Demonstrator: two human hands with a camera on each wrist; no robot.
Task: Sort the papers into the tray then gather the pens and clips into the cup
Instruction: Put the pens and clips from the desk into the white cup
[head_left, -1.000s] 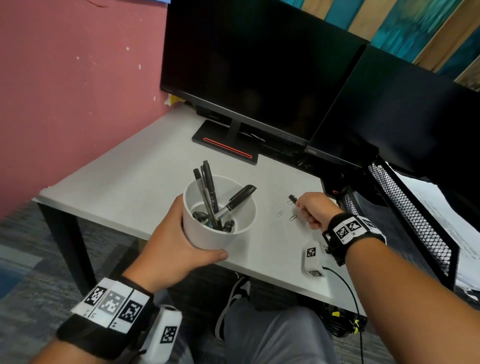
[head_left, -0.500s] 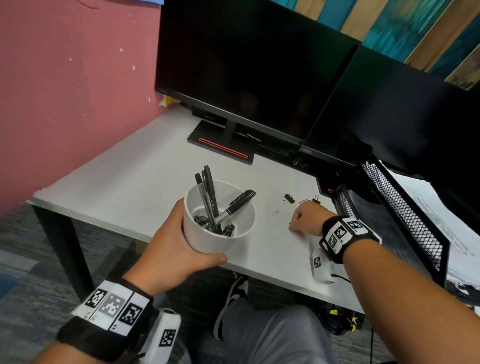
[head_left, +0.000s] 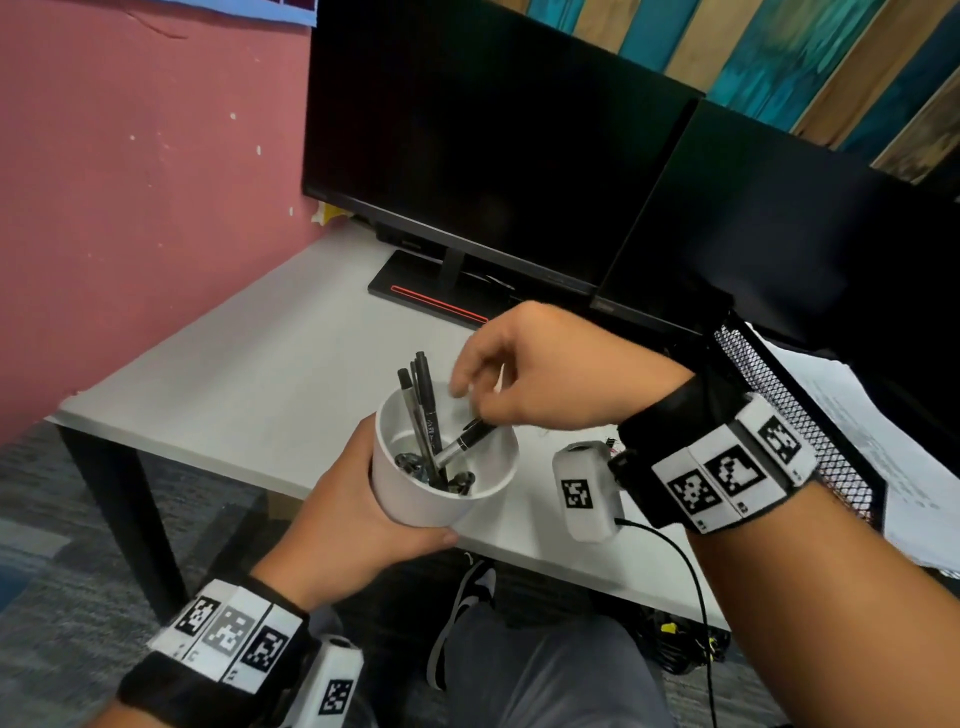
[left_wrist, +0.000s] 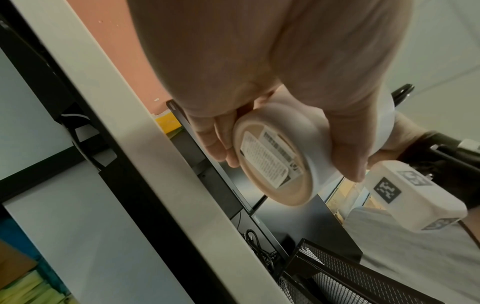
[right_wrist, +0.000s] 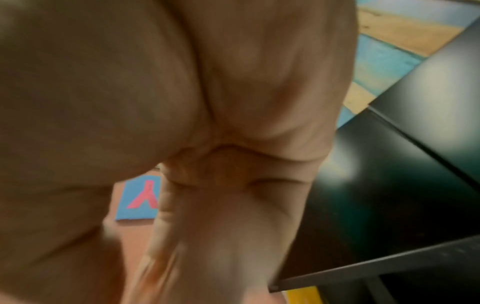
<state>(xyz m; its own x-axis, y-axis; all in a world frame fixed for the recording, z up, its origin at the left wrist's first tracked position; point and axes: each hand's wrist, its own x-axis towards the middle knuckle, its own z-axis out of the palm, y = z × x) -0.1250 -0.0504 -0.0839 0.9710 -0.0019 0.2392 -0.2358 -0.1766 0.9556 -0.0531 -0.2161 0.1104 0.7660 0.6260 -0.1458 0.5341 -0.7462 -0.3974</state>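
**deskguy:** Cup (head_left: 441, 483) first: white, held up off the desk (head_left: 249, 384) just over its near edge, a bit tilted. Left hand (head_left: 358, 525) is wrapped round its side, thumb on the near wall. Black pens (head_left: 426, 415) stand in it, plus some dark clips at the bottom. From the left wrist view you see the cup's base with a label stuck on it.

**pinboard:** and the right hand (head_left: 540, 369)?

**deskguy:** Over the cup's mouth, fingers curled down and blurred. Can't tell if it's got anything pinched. The right wrist view is just blurry palm.

**pinboard:** what about the rest of the place?

**deskguy:** Pale grey desk on black legs, pushed against a pink wall (head_left: 130, 182). Two dark monitors (head_left: 483, 140) side by side at the back, one stand with a red stripe. Black mesh tray (head_left: 769, 389) at the right with papers (head_left: 857, 415) in it. Striped teal and wood panelling up top, grey carpet below.
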